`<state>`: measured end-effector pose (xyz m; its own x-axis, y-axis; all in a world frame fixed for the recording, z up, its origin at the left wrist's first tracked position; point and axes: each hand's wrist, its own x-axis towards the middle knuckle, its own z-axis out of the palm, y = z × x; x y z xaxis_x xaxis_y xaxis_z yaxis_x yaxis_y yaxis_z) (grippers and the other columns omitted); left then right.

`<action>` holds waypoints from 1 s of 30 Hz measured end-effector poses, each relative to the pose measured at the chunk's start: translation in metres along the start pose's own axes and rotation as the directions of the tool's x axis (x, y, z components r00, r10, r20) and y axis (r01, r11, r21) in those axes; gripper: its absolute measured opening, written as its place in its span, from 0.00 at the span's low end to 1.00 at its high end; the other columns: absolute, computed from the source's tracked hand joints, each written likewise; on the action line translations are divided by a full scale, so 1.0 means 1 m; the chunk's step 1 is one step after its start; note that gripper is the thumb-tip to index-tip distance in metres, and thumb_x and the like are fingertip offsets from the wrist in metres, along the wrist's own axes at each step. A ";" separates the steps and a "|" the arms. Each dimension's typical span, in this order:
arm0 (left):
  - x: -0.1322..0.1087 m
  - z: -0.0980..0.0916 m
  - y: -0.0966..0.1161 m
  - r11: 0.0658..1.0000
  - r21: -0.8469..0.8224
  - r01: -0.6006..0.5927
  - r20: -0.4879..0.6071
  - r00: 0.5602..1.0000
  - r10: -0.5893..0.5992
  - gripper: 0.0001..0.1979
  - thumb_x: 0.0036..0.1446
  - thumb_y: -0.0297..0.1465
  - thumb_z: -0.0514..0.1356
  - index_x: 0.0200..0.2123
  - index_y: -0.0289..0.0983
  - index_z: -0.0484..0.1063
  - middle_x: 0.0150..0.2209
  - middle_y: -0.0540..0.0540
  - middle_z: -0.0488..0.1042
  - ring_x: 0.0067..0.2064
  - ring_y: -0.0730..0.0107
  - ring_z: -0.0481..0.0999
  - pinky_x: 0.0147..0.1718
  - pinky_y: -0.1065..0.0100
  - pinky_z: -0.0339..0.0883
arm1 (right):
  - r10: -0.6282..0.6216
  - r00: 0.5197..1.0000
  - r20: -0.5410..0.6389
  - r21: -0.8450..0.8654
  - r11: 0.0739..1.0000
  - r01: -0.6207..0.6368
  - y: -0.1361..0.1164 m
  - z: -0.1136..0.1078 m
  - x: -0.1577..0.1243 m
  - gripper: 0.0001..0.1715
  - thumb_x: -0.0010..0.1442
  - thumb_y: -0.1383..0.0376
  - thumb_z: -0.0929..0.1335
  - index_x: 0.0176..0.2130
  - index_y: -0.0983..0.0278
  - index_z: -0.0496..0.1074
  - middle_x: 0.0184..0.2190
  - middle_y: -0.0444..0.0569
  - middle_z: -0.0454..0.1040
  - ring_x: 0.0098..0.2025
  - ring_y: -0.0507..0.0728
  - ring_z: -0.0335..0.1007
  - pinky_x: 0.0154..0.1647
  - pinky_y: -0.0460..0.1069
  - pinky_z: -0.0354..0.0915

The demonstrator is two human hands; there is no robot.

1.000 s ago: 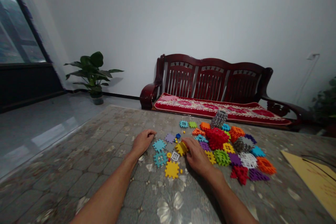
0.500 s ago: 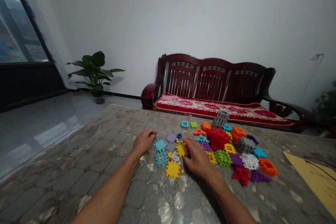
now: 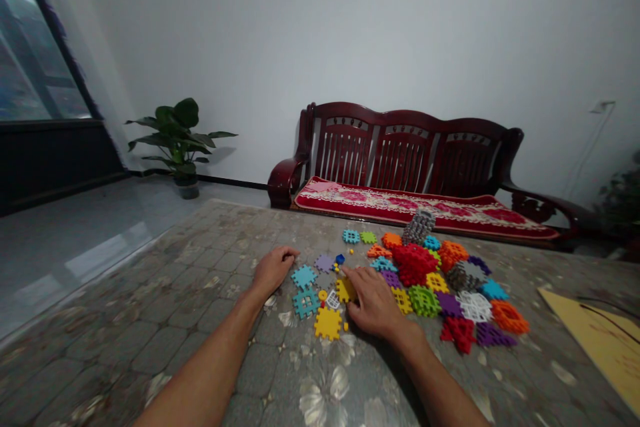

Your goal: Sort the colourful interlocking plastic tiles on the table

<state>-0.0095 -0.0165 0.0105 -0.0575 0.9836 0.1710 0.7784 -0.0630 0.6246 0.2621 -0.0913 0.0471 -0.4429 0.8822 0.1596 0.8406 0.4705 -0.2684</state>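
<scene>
On the left of the puzzle-edged plastic pieces, my left hand [image 3: 273, 271] rests on the table, holding nothing, its fingers loosely bent with a small gap between them. My right hand [image 3: 374, 300] is open, with its fingers reaching over a yellow square tile [image 3: 345, 289] that they partly hide. Whether they press on it I cannot tell. Between the hands lie a light blue tile [image 3: 303, 276], a teal frame tile [image 3: 306, 303], a lilac tile [image 3: 325, 263], a white lattice piece [image 3: 333, 299], another yellow tile [image 3: 328, 324] and a small blue piece [image 3: 340, 259].
Right of my right hand spreads a heap of colourful interlocking pieces, among them a red cluster [image 3: 414, 265], a green block [image 3: 425, 301] and a grey upright stack [image 3: 419, 227]. A yellow board [image 3: 595, 333] lies at the table's right. Behind stands a wooden bench [image 3: 400, 147].
My right hand's fingers have shifted slightly left and away from me, now covering the orange piece that showed beside them. My left hand stays in place.
</scene>
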 end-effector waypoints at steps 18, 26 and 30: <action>-0.001 -0.001 0.001 1.000 0.018 -0.004 -0.002 1.000 0.004 0.13 0.58 0.28 0.54 0.40 0.41 0.78 0.45 0.49 0.81 0.46 0.66 0.77 0.46 0.69 0.66 | -0.057 0.998 -0.003 0.029 0.998 0.057 0.000 0.000 -0.002 0.39 0.53 0.61 0.67 0.63 0.64 0.62 0.51 0.54 0.71 0.53 0.62 0.59 0.57 0.54 0.53; -0.004 -0.004 0.006 1.000 0.000 0.005 -0.001 1.000 -0.005 0.13 0.57 0.28 0.54 0.40 0.41 0.79 0.45 0.49 0.81 0.46 0.66 0.77 0.46 0.69 0.66 | -0.036 0.999 0.018 0.011 0.999 0.036 -0.001 -0.008 -0.002 0.42 0.50 0.65 0.68 0.64 0.61 0.61 0.48 0.54 0.71 0.51 0.61 0.61 0.56 0.54 0.54; -0.003 -0.004 0.005 1.000 0.004 0.005 -0.004 1.000 -0.005 0.14 0.57 0.28 0.54 0.40 0.41 0.79 0.45 0.49 0.81 0.46 0.66 0.77 0.46 0.68 0.66 | -0.008 1.000 0.024 -0.018 1.000 0.009 -0.005 -0.009 -0.003 0.37 0.49 0.65 0.67 0.59 0.65 0.67 0.47 0.56 0.73 0.51 0.63 0.62 0.54 0.54 0.56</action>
<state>-0.0077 -0.0206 0.0163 -0.0644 0.9832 0.1710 0.7809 -0.0571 0.6221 0.2617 -0.0963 0.0566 -0.4575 0.8783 0.1387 0.8419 0.4780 -0.2502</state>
